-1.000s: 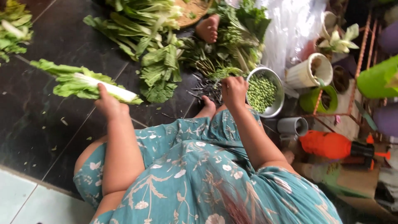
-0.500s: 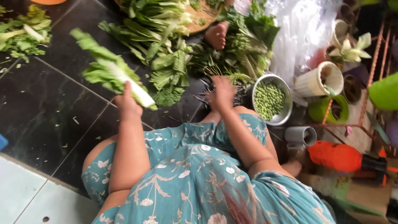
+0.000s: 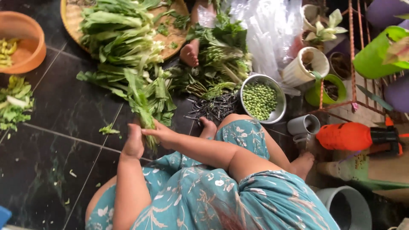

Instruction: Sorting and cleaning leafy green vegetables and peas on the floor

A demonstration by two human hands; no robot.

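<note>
**Holding a leafy stalk in both hands over the dark floor**

Gripping from either side, the left hand (image 3: 133, 142) and the right hand (image 3: 161, 133) meet on one long green leafy vegetable stalk (image 3: 144, 102), low on its pale stem end. The left hand's fingers look curled shut against the stem; the right hand's thumb and fingers pinch it from the other side. Held this way, the cut end sits close to the body, probably so the base can be worked while the leaves hang clear.

The stalk's long axis runs away from the person, stem end at the hands, leaf tips pointing toward the far edge of the black tiled floor (image 3: 55, 123) and leaning a little to the left. Its tips overlap the loose heap of green leafy stalks (image 3: 119, 47) that spills off the round woven tray (image 3: 172, 40) at the far edge.

Just right of the hands lies a dark bundle of thin stems (image 3: 215, 106), and beside it a round metal colander of green peas (image 3: 260, 100), within easy reach. Toward the far left corner stand an orange plastic bowl (image 3: 30, 49) and a small pile of green trimmings (image 3: 15, 102), well apart from the hands. A second person's bare foot (image 3: 189, 53) rests near the tray's rim.
</note>
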